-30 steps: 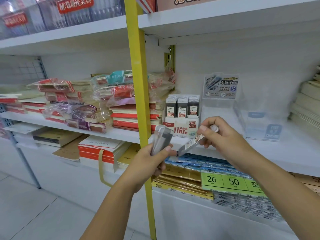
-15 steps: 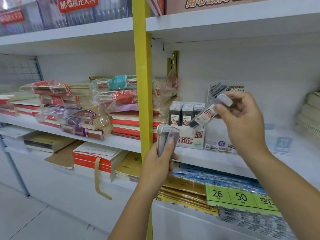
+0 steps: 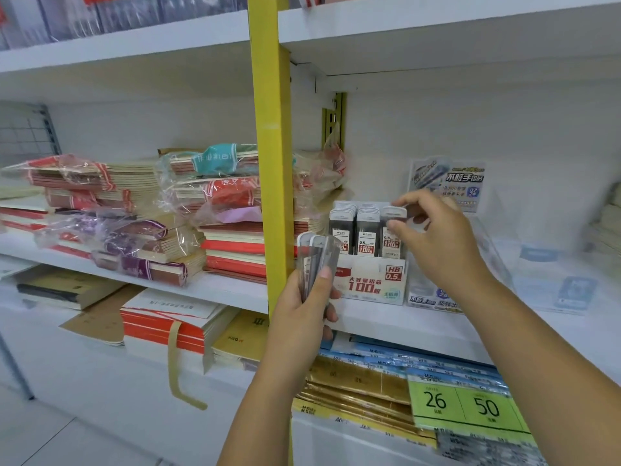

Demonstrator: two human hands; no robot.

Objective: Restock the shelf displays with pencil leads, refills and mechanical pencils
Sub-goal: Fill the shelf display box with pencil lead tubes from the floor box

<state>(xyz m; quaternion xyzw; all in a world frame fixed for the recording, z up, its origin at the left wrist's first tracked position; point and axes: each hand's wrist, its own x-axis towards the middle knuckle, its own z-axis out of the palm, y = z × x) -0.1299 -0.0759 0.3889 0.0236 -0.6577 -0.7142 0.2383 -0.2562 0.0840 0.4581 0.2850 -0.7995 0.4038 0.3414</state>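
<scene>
Grey lead case (image 3: 389, 245) in right hand (image 3: 437, 245).

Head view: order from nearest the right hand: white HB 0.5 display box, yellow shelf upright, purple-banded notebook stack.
1. White HB 0.5 display box, under the right hand.
2. Yellow shelf upright, further left.
3. Purple-banded notebook stack, far left.

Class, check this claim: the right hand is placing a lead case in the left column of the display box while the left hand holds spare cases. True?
Not quite. The head view shows the right hand placing the lead case in the right column of the display box; the left hand holds spare cases.
</scene>
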